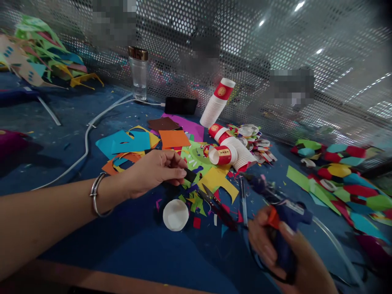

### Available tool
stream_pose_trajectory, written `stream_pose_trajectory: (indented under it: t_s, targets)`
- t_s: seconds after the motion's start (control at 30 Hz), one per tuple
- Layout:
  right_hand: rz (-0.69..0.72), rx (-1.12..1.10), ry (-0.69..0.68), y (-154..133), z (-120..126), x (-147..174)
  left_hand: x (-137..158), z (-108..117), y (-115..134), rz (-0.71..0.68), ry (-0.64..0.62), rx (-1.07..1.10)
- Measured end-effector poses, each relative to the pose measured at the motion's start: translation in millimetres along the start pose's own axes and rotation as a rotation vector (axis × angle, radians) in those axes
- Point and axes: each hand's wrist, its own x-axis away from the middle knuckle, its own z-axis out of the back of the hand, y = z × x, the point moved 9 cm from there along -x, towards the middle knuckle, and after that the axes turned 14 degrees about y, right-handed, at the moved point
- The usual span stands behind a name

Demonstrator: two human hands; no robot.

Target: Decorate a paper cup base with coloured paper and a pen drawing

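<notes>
Between the thumb and fingers of my left hand [162, 169] is a small piece of black paper [190, 175], held above the scraps. My right hand [275, 245] grips a blue hot glue gun [286, 232] with an orange trigger, its nozzle pointing left and up; a clear glue stick sticks out of its back. Below my left hand a white paper cup [175, 215] stands on the blue table, its opening facing me. Scissors [219, 206] lie between my hands among coloured paper scraps [199, 200]. A yellow paper piece [218, 181] lies just beyond them.
Stacked red and white paper cups [218, 102] stand by the mesh partition [183, 41], with more cups [234, 151] lying nearby. A water bottle [140, 75], a phone [180, 106] and a white cable [87, 139] are at the back left. Coloured paper assemblies [352, 175] lie right.
</notes>
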Motion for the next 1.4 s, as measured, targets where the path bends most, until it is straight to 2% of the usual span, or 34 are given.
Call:
stream_pose_trajectory:
  t_s: [0.1, 0.27, 0.37, 0.47, 0.5, 0.53, 0.6, 0.67, 0.73, 0.83, 1.0, 1.27, 1.4]
  targets:
    - [0.093, 0.229, -0.012, 2.3, -4.5, 5.6, 1.8, -3.8, -1.0, -0.013, -0.019, -0.023]
    - [0.202, 0.455, 0.094, 0.6, -7.0, 13.5, 4.3, -10.5, 0.9, -0.066, -0.055, -0.062]
    - [0.361, 0.619, 0.058, -6.0, -15.1, 17.5, 5.8, -14.6, 2.1, -0.089, -0.077, -0.084]
    - [0.487, 0.754, 0.021, -6.6, -9.4, 18.2, 8.3, -17.9, 3.9, -0.106, -0.102, -0.107]
    - [0.552, 0.807, 0.009, -7.2, -5.8, 19.1, 9.4, -18.7, 4.6, -0.112, -0.108, -0.118]
    - [0.647, 0.874, -0.067, -6.0, -7.5, 22.6, 10.4, -19.1, 5.3, -0.118, -0.111, -0.129]
    - [0.845, 0.941, -0.137, -7.5, -6.5, 31.4, 12.0, -19.4, 6.3, -0.129, -0.111, -0.153]
    - [0.847, 0.992, -0.127, -2.8, -0.7, 30.4, 13.2, -19.8, 6.4, -0.140, -0.110, -0.171]
    - [0.783, 1.013, -0.087, 1.1, 2.4, 26.6, 13.8, -20.4, 6.2, -0.152, -0.110, -0.182]
    - [0.694, 1.008, -0.022, 3.3, 1.5, 22.8, 14.3, -21.3, 6.2, -0.177, -0.107, -0.196]
    - [0.633, 0.955, 0.051, 3.3, -2.0, 22.1, 16.2, -22.1, 8.2, -0.203, -0.104, -0.216]
    - [0.612, 0.927, 0.073, 1.4, -6.4, 22.2, 19.4, -23.0, 9.9, -0.210, -0.113, -0.231]
    - [0.610, 0.951, 0.030, 0.4, -12.4, 20.7, 19.2, -23.5, 10.4, -0.209, -0.114, -0.229]
